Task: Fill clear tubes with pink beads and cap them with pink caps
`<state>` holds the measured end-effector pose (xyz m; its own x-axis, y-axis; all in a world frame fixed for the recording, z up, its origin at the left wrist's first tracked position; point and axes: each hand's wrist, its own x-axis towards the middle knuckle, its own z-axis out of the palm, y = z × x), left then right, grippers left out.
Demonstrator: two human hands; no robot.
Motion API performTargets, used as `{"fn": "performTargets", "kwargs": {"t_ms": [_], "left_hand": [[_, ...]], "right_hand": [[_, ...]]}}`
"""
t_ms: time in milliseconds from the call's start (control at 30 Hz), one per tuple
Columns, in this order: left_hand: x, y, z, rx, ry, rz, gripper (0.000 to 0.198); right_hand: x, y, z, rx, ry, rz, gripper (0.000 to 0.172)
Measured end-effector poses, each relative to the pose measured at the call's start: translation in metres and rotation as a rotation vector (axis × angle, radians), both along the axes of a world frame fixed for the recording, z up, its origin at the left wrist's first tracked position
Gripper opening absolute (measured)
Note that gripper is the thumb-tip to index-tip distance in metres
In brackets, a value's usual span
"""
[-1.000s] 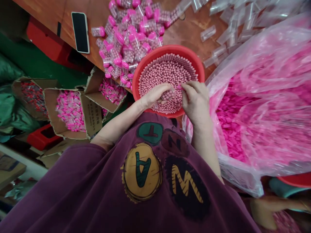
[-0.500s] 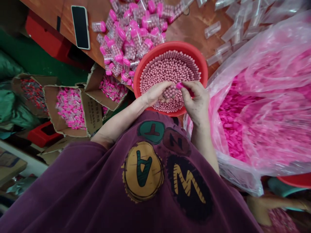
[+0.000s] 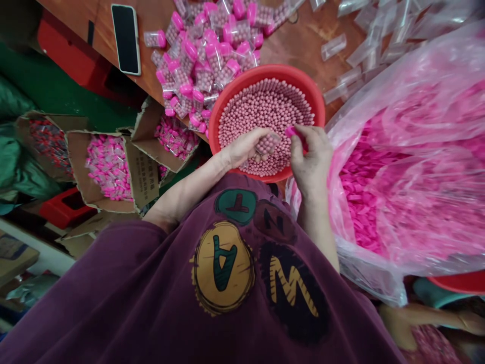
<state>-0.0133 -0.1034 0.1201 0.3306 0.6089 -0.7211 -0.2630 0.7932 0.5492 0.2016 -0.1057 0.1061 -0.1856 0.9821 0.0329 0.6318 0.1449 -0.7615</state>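
Observation:
My left hand [image 3: 248, 144] is closed around a clear plastic tube [image 3: 267, 144] filled with pink beads, held over the near part of a red basin [image 3: 318, 101]. Small round pink beads [image 3: 261, 108] fill the basin. A bright pink cap [image 3: 291, 132] is pinched between the thumb and fingers of my right hand [image 3: 311, 154], a little to the right of the tube and apart from it. The tube's mouth faces the cap. Part of the tube is hidden by my left fingers.
Capped bead tubes [image 3: 204, 60] lie heaped behind the basin, near a phone [image 3: 126, 39]. Empty clear tubes [image 3: 334, 47] lie at the back right. A plastic bag of pink caps [image 3: 359, 197] stands at the right. Cardboard boxes [image 3: 146, 177] sit lower left. Another person's arm [image 3: 428, 317] shows lower right.
My right hand has moved right with the cap, away from the tube, so the gap between them is wider. My left hand stays almost in place with the tube.

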Motion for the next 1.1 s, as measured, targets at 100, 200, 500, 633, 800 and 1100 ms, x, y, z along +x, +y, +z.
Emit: {"fn": "performTargets", "kwargs": {"t_ms": [100, 200, 500, 633, 800, 1100], "left_hand": [[0.0, -0.003, 0.002, 0.066, -0.015, -0.022, 0.019], [0.001, -0.006, 0.003, 0.151, -0.023, -0.037, 0.018], [0.011, -0.013, 0.004, 0.144, -0.062, -0.016, 0.03], [0.017, -0.015, 0.009, 0.084, -0.093, 0.071, 0.021], [0.017, -0.016, 0.011, 0.08, -0.003, 0.075, 0.031], [0.008, -0.014, 0.01, 0.194, 0.094, -0.06, 0.035]], "right_hand": [[-0.009, -0.001, 0.001, -0.05, 0.147, -0.034, 0.029], [-0.015, -0.002, 0.001, -0.06, 0.238, -0.046, 0.026], [-0.014, -0.008, 0.008, 0.0, 0.227, -0.049, 0.034], [-0.018, -0.012, 0.013, -0.014, 0.135, -0.031, 0.039], [-0.012, -0.016, 0.022, -0.082, 0.085, 0.087, 0.04], [0.009, -0.007, 0.01, -0.119, 0.139, 0.144, 0.032]]}}
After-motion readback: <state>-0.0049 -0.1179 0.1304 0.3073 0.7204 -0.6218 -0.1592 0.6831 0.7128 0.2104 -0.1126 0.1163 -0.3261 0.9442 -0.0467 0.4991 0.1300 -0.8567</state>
